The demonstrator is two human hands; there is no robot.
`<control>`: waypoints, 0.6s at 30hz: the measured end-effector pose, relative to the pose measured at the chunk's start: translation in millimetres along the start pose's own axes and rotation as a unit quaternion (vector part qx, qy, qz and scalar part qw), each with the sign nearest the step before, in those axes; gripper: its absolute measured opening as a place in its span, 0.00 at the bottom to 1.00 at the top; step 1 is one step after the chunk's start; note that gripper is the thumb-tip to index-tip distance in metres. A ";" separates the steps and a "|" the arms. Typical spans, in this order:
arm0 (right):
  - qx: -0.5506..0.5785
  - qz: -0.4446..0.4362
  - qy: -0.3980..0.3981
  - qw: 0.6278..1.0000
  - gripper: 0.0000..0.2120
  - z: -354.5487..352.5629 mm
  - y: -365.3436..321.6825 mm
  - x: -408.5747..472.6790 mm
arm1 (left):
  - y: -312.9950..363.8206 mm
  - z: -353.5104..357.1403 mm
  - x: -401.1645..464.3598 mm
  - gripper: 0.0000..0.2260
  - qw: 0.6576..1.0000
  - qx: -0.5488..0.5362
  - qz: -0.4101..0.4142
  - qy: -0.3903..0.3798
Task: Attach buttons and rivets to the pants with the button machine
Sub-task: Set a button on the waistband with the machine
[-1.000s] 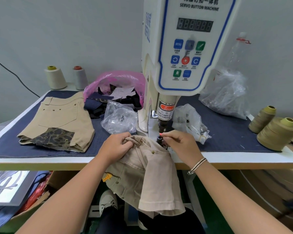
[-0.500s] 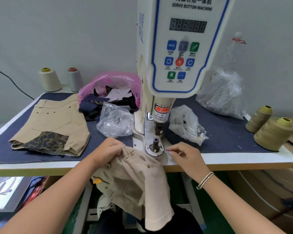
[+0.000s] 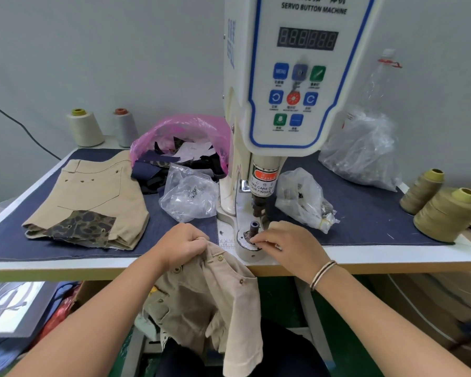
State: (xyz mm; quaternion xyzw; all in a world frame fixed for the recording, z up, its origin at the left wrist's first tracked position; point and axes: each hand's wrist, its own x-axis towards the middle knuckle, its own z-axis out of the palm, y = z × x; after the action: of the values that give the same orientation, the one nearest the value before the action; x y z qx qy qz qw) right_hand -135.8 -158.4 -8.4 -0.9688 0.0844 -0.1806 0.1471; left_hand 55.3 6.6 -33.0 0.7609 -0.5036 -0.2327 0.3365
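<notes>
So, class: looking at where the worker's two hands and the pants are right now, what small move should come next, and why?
Probably the right hand finishes seating whatever it pinches at the lower die, then withdraws. The left hand grips the pants off to the side at the table edge, so the die is bare, and fingers lie below the punch.

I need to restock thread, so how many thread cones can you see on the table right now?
4. A cream cone and a grey cone stand at the table's back left corner; two olive cones, one smaller and one larger, sit at the right edge. Others may be hidden behind the machine.
</notes>
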 end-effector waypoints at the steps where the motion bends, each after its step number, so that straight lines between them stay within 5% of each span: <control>1: -0.018 -0.016 -0.006 1.000 0.09 -1.7 -0.8 1.3 | 0.2 -0.1 0.0 0.11 1.000 -0.005 -0.003 -0.001; 7: -0.132 -0.143 0.014 0.981 0.04 -2.2 -4.7 10.1 | 7.6 -2.9 0.3 0.02 0.990 -0.137 -0.022 -0.005; 11: -0.033 -0.030 -0.014 0.999 0.07 4.3 1.0 7.5 | 17.1 -9.6 -1.3 0.12 0.969 -0.245 0.005 -0.020; 18: -0.046 -0.060 0.075 0.994 0.08 4.6 0.6 -2.5 | 46.0 6.9 15.2 0.10 0.989 -0.143 0.035 0.001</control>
State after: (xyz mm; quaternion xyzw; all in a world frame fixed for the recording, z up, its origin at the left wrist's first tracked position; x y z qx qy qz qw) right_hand -136.4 -157.3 -13.5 -0.9616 0.0454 -0.2572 0.0848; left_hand 28.3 -21.7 -3.5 0.6873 -0.4911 -0.2896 0.4501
